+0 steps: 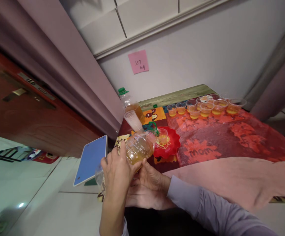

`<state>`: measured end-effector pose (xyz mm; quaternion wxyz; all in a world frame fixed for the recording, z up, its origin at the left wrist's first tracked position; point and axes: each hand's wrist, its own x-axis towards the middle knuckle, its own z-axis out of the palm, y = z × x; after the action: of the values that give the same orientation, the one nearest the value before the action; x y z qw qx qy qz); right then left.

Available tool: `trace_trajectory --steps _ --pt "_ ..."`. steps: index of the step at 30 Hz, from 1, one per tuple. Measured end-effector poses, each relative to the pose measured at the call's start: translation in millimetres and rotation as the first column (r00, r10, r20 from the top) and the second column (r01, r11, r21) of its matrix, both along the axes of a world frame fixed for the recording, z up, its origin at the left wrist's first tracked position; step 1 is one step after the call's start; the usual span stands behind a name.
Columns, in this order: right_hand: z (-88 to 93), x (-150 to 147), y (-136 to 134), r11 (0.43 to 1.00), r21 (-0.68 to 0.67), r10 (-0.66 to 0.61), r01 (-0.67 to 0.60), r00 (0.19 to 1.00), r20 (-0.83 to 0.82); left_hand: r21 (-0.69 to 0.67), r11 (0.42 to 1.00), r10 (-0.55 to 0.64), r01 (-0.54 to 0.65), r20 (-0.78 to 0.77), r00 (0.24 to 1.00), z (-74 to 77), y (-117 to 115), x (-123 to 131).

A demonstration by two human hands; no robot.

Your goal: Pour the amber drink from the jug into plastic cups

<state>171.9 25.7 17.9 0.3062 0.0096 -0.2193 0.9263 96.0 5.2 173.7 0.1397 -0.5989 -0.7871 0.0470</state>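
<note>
A clear plastic bottle (139, 149) of yellow liquid lies tilted in my two hands, its neck and green handle ring toward the right. My left hand (119, 167) is wrapped over its body from above. My right hand (150, 177) grips it from below, some fingers hidden behind it. The bottle mouth is at a clear plastic cup (162, 137) on a red scalloped plate (173, 147). Some yellow liquid shows in that cup. Just behind the bottle leans a stack of clear cups (133, 120).
A larger bottle with a green cap (123, 91) stands by the wall. A loose green cap (155, 106) lies nearby. Several cups with yellow liquid (206, 109) stand along the back of the red-covered table (206, 134). A blue stool (92, 160) is at the left.
</note>
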Motion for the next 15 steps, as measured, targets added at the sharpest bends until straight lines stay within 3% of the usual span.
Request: trace_trajectory --steps 15 --pt "-0.3 -0.2 0.6 1.0 0.029 -0.009 0.008 1.0 0.016 0.019 1.0 -0.011 0.011 -0.023 1.0 -1.6 -0.8 -0.5"
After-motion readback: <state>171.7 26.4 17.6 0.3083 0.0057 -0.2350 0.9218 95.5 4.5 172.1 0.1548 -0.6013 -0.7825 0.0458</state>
